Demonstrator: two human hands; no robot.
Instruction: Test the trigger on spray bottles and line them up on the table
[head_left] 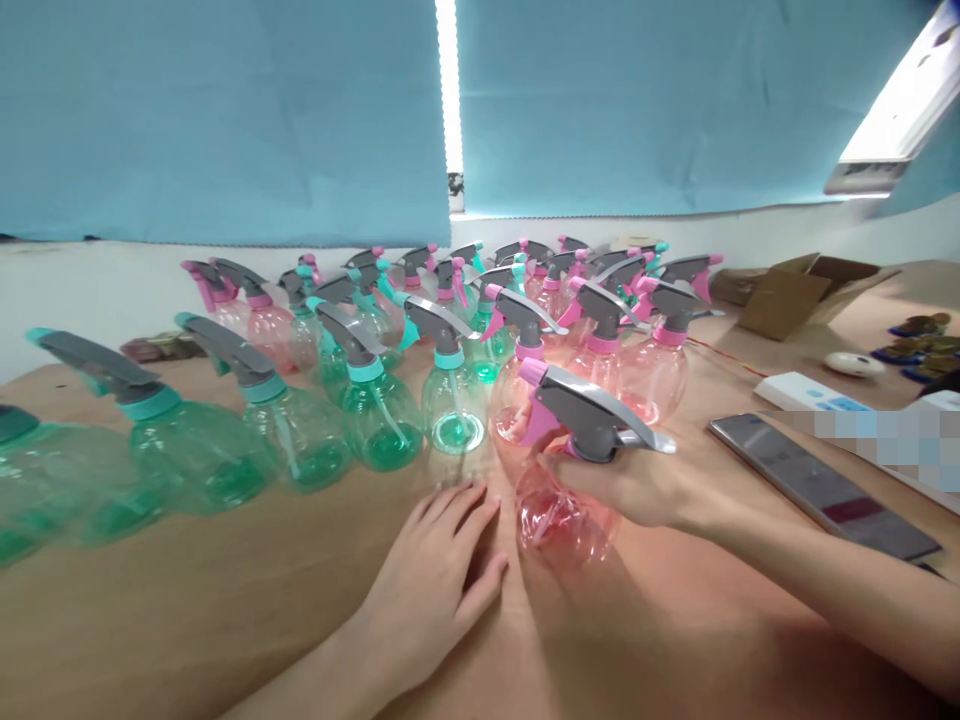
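Hands and spray bottles at a wooden surface [300, 590], seen from the head camera. The right hand [637, 490] has its grip clamped around the neck of a pink bottle [562, 520], below the grey spray head; whether the base touches the surface cannot be told. The left hand [439, 555] lies palm down just beside it, its grip loose, fingers extended and thumb apart, holding nothing. Standing pink bottles [645, 380] crowd directly behind the held one, which partly covers the nearest. Green bottles [382, 420] line the surface beyond and to the left of the left hand, and a rear group [270, 335] is largely screened by this front row. To the right, a phone [817, 485] lies near the right forearm, with a white box [817, 395], a white rounded object [855, 364] and an open carton [806, 295] farther back. Blue curtains [225, 120] hang behind.

Counts: one pink bottle held; three pink in the front row; at least five green, the picture's left edge cutting the row; one phone; one carton; two curtain panels at least. The rear bottles overlap too much to count.
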